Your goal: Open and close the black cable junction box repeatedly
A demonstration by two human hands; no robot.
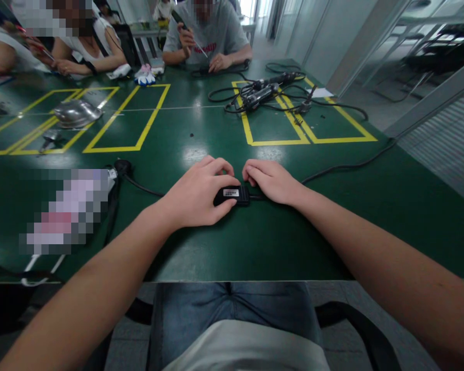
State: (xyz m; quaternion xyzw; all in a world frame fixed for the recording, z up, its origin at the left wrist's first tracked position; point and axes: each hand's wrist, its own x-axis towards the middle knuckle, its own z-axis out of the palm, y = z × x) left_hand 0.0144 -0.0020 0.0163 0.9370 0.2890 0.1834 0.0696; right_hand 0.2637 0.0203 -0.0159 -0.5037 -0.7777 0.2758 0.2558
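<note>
A black power adapter [235,194] with a small pale label lies on the green table in front of me. My left hand [201,190] grips it from the left, thumb on the near side and fingers on the far side, covering its left part. Close to its right end rests my right hand [272,180], fingers curled in. The adapter's black cord [256,197] runs beneath that hand; whatever the curled fingers hold is hidden. Beyond the hand the cable [344,167] leads off to the right. On the left, another cord ends at a black plug [122,167].
A blurred-out pinkish item [69,206] lies at left. Farther off are a shiny metal part [77,113], gloves [145,75], yellow tape rectangles [114,150] and tangled black cabled tools [259,97]. Across the table, a person [212,41] holds a screwdriver-like tool; others sit at left.
</note>
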